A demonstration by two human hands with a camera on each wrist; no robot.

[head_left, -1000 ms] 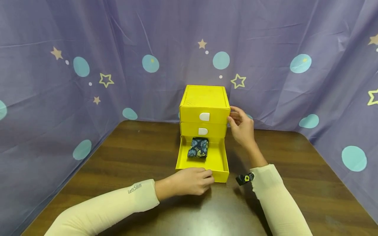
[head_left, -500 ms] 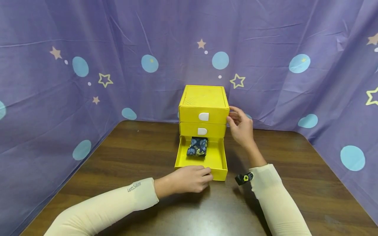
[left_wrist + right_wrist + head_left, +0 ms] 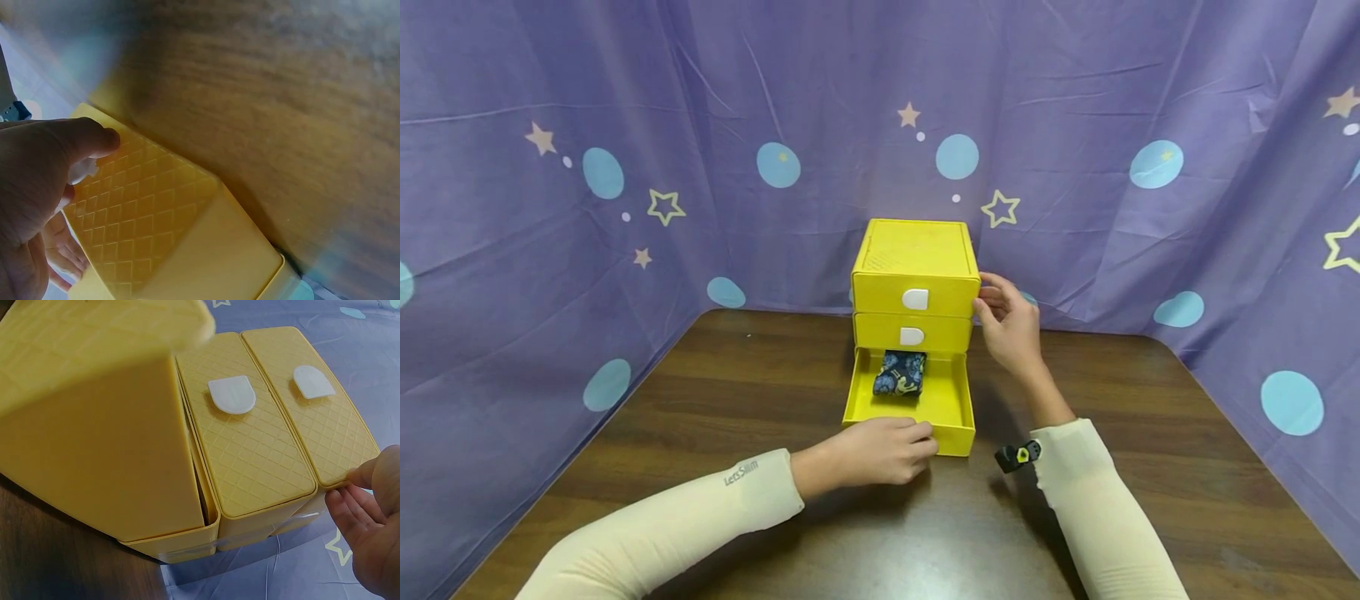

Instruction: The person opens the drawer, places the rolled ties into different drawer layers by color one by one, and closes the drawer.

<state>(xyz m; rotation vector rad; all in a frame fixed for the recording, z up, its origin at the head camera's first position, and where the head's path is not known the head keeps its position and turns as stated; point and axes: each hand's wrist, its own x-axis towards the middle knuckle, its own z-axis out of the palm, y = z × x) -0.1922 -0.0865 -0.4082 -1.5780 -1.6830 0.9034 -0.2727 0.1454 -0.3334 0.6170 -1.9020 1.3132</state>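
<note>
A yellow three-drawer cabinet [image 3: 917, 248] stands on the table, its bottom drawer [image 3: 950, 402] pulled out. Toward the back of that drawer lies a folded dark cloth [image 3: 899, 372] with a blue and yellow pattern. My left hand [image 3: 880, 451] is at the drawer's front, and the left wrist view shows its thumb and fingers pinching the white handle [image 3: 82, 170]. At the cabinet's upper right front corner, my right hand [image 3: 1013, 329] holds on, thumb at the front edge and fingers against the side.
The upper two drawers are closed, each with a white tab handle [image 3: 915, 299] on its front. A brown wooden table [image 3: 760, 392] carries the cabinet. Behind it hangs a purple curtain [image 3: 850, 100] with stars and dots. A black wrist camera [image 3: 1017, 456] sits by the right sleeve.
The bottom drawer has slid slightly inward, with my left hand moving along at its front. The cloth has gone back with it, while my right hand has kept its place on the cabinet.
</note>
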